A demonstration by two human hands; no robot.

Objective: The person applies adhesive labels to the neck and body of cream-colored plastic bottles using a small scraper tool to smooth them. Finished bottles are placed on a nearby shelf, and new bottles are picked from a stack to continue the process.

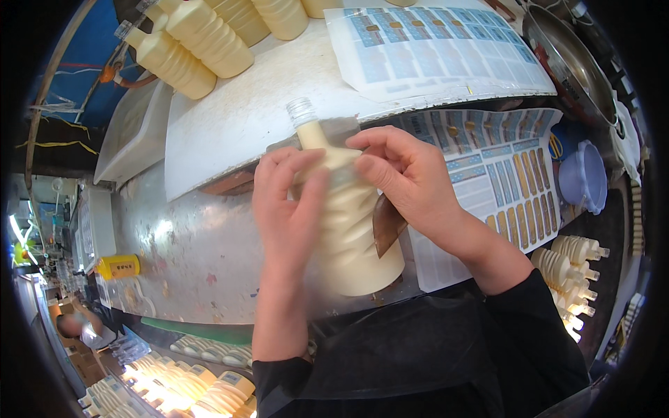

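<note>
A large cream bottle (pixel 355 244) with wavy ribs and a clear threaded neck (pixel 301 111) rests tilted before me, its neck pointing away. My left hand (pixel 286 202) is at its left shoulder, fingers bent in a pinch shape; motion smears the thumb and fingertips, and whatever they hold cannot be made out. On the other side my right hand (pixel 411 177) is closed, thumb and index fingertip against the bottle's shoulder. A brown flat scraper-like piece (pixel 387 226) sticks out under its palm. A faint pale band (pixel 341 174) crosses the shoulder between the hands.
Sheets of blue and gold labels (pixel 505 167) lie at the right, with another label sheet (pixel 432 49) on the white board (pixel 230 125). More cream bottles (pixel 202 42) stand behind; others (pixel 571 279) lie lower right. A purple basin (pixel 584 177) and yellow bottle (pixel 118 267) flank the metal table.
</note>
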